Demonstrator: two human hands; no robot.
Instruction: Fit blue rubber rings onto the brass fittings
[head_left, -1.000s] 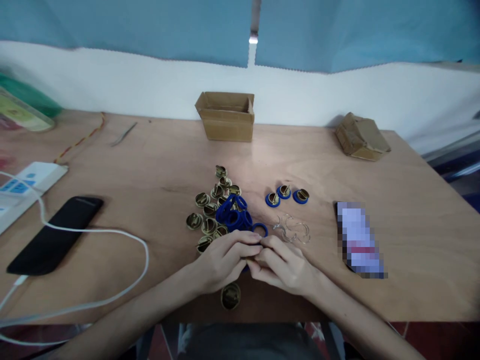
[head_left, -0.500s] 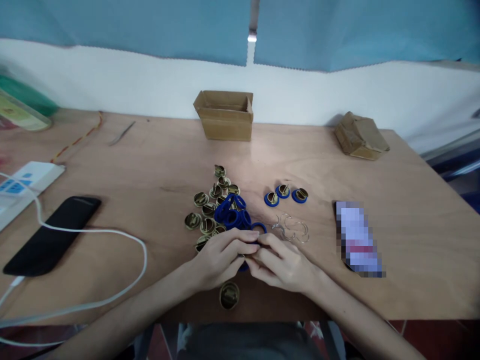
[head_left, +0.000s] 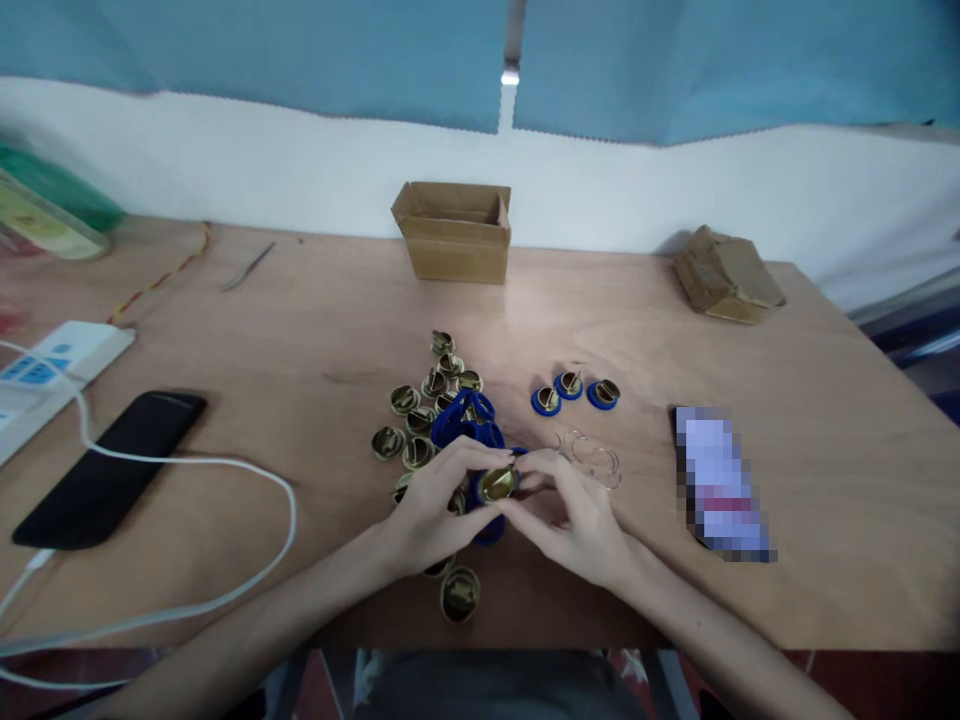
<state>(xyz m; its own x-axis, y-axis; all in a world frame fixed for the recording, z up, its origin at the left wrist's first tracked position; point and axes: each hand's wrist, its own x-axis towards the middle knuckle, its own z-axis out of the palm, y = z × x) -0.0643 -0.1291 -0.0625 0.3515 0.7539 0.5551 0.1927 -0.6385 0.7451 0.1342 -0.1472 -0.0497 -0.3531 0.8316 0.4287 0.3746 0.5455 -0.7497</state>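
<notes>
My left hand [head_left: 433, 508] and my right hand [head_left: 576, 518] meet near the front of the table. Between their fingertips is a round brass-coloured piece [head_left: 498, 485] with a raised bar across it, gripped from both sides. Blue shows beside its edge, but I cannot tell whether a ring is fitted round it. Just behind my left hand lie a heap of blue rings [head_left: 448, 422] and several loose brass-coloured pieces [head_left: 388, 442]. Another brass piece [head_left: 460, 594] rests in front of my hands. Thin silvery wire rings [head_left: 600, 468] lie beyond my right hand, partly hidden by it.
Three brass pieces with blue rims [head_left: 602, 394] sit to the right. An open cardboard box [head_left: 454, 255] stands at the back, a crumpled box [head_left: 726, 280] further right. A phone [head_left: 720, 490] lies right; a black device [head_left: 109, 470], white cable [head_left: 247, 466] and power strip [head_left: 64, 375] lie left.
My fingers have spread from a tight pinch, and the brass piece between them now shows its face. My view has shifted slightly.
</notes>
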